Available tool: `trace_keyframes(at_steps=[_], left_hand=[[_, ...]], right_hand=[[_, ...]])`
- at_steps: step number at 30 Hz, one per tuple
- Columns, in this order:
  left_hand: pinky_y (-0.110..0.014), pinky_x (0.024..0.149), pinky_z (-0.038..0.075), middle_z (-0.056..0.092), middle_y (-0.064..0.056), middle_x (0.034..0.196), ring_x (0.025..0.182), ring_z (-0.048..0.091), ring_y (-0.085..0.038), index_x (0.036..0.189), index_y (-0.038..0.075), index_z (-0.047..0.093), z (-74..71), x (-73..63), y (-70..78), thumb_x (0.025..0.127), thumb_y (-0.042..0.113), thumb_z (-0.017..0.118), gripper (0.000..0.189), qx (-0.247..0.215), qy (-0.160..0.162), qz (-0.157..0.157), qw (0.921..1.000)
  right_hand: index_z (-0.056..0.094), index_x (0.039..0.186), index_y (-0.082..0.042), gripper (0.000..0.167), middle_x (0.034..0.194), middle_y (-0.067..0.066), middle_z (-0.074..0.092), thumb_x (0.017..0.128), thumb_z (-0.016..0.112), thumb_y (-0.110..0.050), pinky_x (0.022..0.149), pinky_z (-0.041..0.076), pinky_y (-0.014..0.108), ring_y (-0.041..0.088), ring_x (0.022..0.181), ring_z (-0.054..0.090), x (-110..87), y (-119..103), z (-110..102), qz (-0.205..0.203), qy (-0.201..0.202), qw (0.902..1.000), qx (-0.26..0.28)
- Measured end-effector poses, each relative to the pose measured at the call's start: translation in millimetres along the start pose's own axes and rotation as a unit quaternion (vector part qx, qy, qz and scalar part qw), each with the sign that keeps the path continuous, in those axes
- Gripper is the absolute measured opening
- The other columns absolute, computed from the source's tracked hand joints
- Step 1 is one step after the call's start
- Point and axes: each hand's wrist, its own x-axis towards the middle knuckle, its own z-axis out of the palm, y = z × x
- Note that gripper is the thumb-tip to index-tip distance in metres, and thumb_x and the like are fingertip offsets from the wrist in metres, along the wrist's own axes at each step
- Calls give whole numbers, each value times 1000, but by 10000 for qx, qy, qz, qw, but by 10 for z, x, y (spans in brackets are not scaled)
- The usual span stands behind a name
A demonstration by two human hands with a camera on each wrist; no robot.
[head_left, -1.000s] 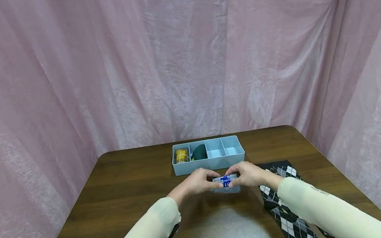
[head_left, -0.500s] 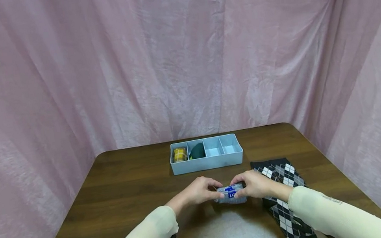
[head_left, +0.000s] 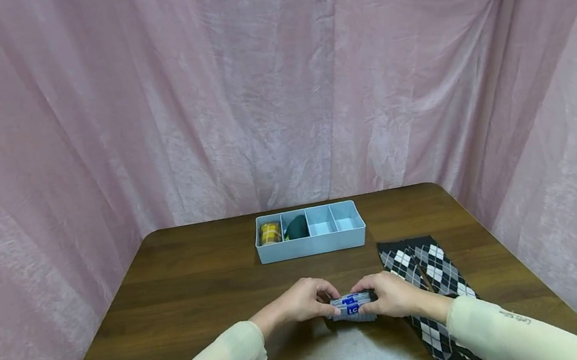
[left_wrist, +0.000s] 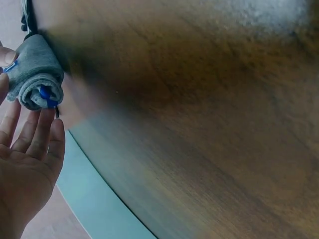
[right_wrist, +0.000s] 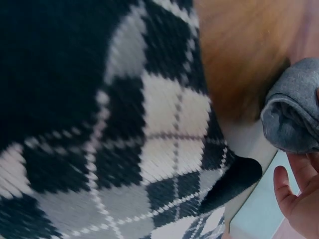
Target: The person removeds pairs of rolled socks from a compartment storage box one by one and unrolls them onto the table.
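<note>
- My L hand (head_left: pixel 303 302) & R hand (head_left: pixel 391 295) pinch the soft grey knit fabric roll with blue lettering (head_left: pixel 353 309) betw them, one hand per end, thumbs on the near side, fingertips on the far side; gap betw hands is narrow, abt the roll's length
- Prob held at both ends b/c a loose roll like this could spring open; even grip should keep the layers tight
- Roll is mid-table, nearer me than the tray, lettering up; can't tell if its underside touches the brown wood-grain table (head_left: pixel 198 281)
- L wrist view: coiled end w/ a bit of blue at its centre; R wrist view: the other end, a looser-looking fold w/ a dark hollow
- Pale blue rectangular plastic tray (head_left: pixel 312 247) sits beyond my hands, long side to me, four comps in a row, prob so each is in easy reach
- Far L comp: yellow checked fabric roll (head_left: pixel 270 234); next one: dark green rounded fabric bundle (head_left: pixel 297 227); two R comps show pale floor
- Black, grey & white argyle knit socks (head_left: pixel 435 261) lie flat to my R, side by side, partly under my R forearm, prob kept aside to leave working room
</note>
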Motion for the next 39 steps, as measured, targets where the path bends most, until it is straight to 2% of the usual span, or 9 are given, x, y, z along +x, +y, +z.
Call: trace_keyframes(at_steps=[6, 11, 15, 20, 24, 28, 34, 39], left_hand=[[-23, 78, 51, 65, 13, 92, 87, 60, -9, 103, 18, 73, 24, -43, 18, 96, 29, 68, 14, -16, 169, 30, 9999], [-23, 79, 51, 66, 13, 93, 88, 59, -5, 102, 19, 72, 66, -51, 20, 95, 28, 69, 12, -41, 268, 6, 9996], [-22, 79, 51, 67, 13, 94, 87, 60, -3, 103, 18, 73, 82, -55, 20, 94, 28, 71, 14, -46, 177, 79, 9998], [-20, 79, 51, 67, 13, 94, 85, 61, -2, 106, 15, 73, 95, -63, 19, 93, 27, 71, 17, -73, 5, 148, 9999], [-21, 79, 52, 67, 13, 94, 85, 62, -3, 109, 16, 73, 96, -66, 26, 93, 29, 71, 20, -169, -122, 33, 9998], [-22, 79, 52, 67, 13, 95, 86, 62, -3, 109, 16, 72, 94, -78, 30, 91, 28, 74, 21, -206, -170, 5, 9996], [-22, 81, 51, 67, 13, 97, 88, 61, -1, 109, 16, 71, 109, -99, 31, 89, 27, 76, 24, -114, -138, 74, 9998], [-20, 81, 51, 67, 14, 98, 89, 61, 0, 109, 16, 71, 126, -94, 28, 89, 27, 76, 24, -40, -95, 174, 9998]], right_hand=[[72, 111, -10, 31, 101, -3, 71, 84, 80, -23, 71, 51, 25, 2, 84, 61, -55, -2, 47, -46, 144, 9999, 9], [73, 111, -12, 32, 101, -6, 70, 83, 80, -25, 74, 50, 27, 3, 86, 60, -130, -23, 66, -298, 302, 9986, -320], [72, 112, -14, 32, 102, -9, 69, 84, 79, -27, 75, 50, 29, 4, 87, 60, -168, -44, 77, -463, 349, 9971, -490], [72, 112, -15, 33, 101, -10, 69, 83, 80, -29, 74, 50, 29, 4, 87, 60, -173, -67, 75, -436, 360, 9974, -456], [72, 114, -14, 36, 102, -9, 69, 84, 79, -32, 74, 49, 28, 4, 87, 60, -169, -59, 67, -316, 271, 9988, -246], [71, 117, -9, 38, 105, -5, 69, 89, 74, -35, 75, 50, 27, 6, 90, 60, -165, -64, 35, -143, 76, 9997, 209], [73, 113, -5, 28, 106, 0, 71, 97, 64, -26, 82, 51, 33, 13, 97, 64, -132, -89, -11, -215, 14, 9988, 449], [74, 110, -3, 25, 105, 2, 72, 97, 64, -22, 84, 52, 34, 17, 99, 66, -101, -79, -19, -89, 30, 9979, 639]])
